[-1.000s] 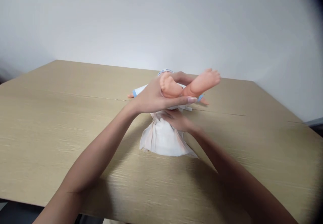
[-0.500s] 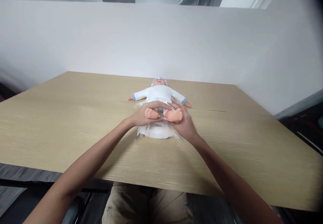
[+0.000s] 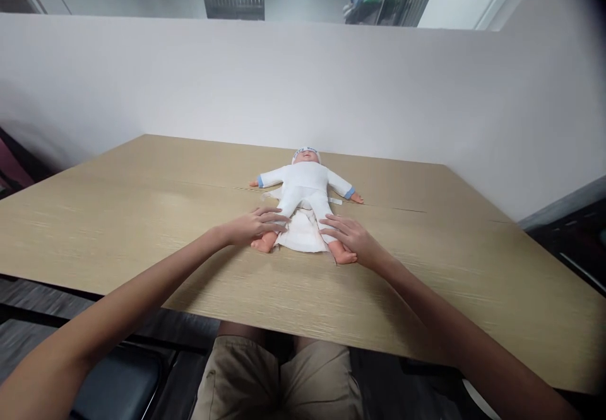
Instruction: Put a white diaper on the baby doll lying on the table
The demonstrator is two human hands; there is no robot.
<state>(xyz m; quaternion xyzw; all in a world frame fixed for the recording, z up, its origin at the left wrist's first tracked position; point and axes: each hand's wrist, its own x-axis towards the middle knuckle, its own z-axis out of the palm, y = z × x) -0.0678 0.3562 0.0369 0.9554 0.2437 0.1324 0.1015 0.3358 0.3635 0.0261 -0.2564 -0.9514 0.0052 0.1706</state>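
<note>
A baby doll (image 3: 307, 177) in a white suit with blue cuffs lies on its back, its head toward the wall and its arms spread. Its legs are apart and its bare feet point toward me. Under its hips and between its legs lies an unfolded white diaper (image 3: 303, 237), with a tab showing at the doll's side. My left hand (image 3: 258, 225) rests on the doll's leg at the left, fingers stretched out. Across the other lower leg lies my right hand (image 3: 350, 237), its fingers also extended and slightly spread.
The doll lies on a wide wooden table (image 3: 165, 218) whose far edge meets a pale wall (image 3: 293, 85). A dark chair seat (image 3: 118, 382) is below the table at the left. Dark furniture (image 3: 568, 237) stands beyond the right edge.
The doll's legs have come down from a raised position and spread apart on the diaper. My hands have moved apart from around the feet and opened over the lower legs.
</note>
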